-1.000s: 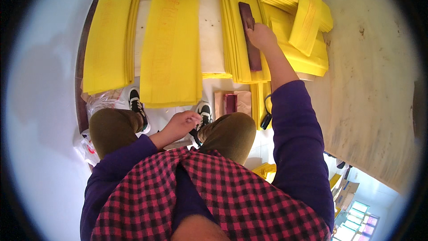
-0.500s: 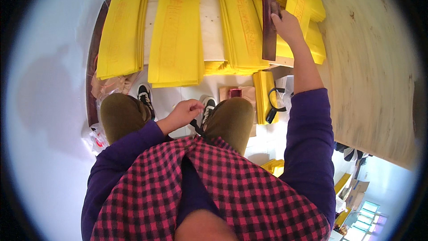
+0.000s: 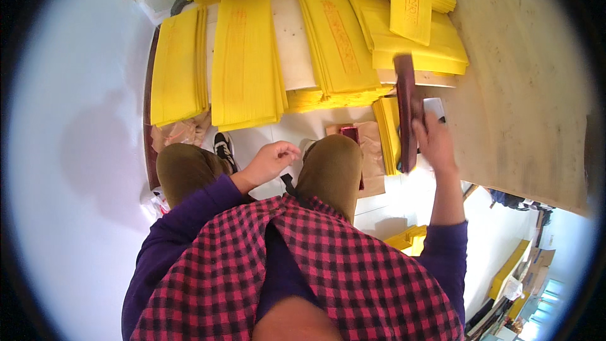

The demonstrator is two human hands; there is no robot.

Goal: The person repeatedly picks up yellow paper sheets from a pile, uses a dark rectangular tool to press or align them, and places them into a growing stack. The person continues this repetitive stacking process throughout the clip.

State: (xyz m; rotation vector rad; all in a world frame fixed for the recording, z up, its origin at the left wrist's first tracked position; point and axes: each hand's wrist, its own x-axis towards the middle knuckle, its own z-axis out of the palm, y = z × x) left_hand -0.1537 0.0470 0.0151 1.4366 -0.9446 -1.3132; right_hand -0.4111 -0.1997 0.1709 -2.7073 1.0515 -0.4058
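My right hand [image 3: 438,144] grips a long, dark red-brown stamp block [image 3: 404,104] by its back. It holds the block off to the right, beyond the table's near edge and above the floor, and the motion blurs it a little. Above my lap, my left hand [image 3: 271,160] is loosely curled, with nothing visible in it. Long yellow paper stacks with red printed marks lie on the pale table: a left stack [image 3: 178,66], a middle stack [image 3: 247,63] and a right stack [image 3: 338,44]. A single printed yellow strip [image 3: 410,3] rests on the pile at the far right.
Below the table, a dark red tray [image 3: 349,131] sits on brown paper [image 3: 372,151], beside a yellow bundle [image 3: 387,129]. A large wooden board [image 3: 524,101] rises along the right. More yellow paper [image 3: 407,238] lies on the floor to my right. A white wall [image 3: 69,151] is at left.
My right hand has drawn the stamp block back toward me and slightly right, away from the yellow paper at the far right. My left hand stays curled above my lap.
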